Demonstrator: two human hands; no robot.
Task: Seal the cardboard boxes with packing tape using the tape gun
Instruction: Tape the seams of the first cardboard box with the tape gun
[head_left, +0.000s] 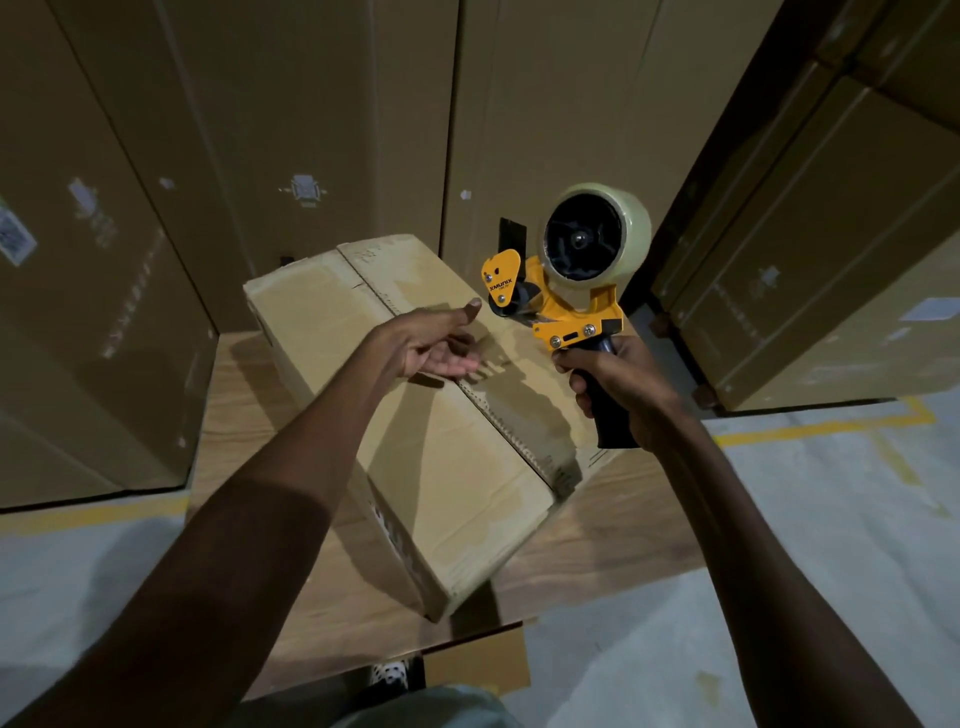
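Dim warehouse, light low and warm. Tall stacked cartons (218, 156) wall view from 9 through 12 o'clock, white printed marks and label (15, 239) on faces. More stacked cartons (831, 260) at 2 o'clock. Pale grey concrete floor (831, 519) at 4 and 8 o'clock, yellow painted lines (810, 431) along carton bases. Wood-grain platform (239, 395) at centre.

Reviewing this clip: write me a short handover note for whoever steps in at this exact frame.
Right hand grips the black handle of the tape gun, held up above the box, roll loaded.
Left hand is open, palm up, hovering over the cardboard box, holding nothing.
The box lies on a wooden board, flaps closed.
Done: flaps shut; the centre seam looks glossy, possibly taped, cannot tell.
Left: check the seam, tape it if bare.
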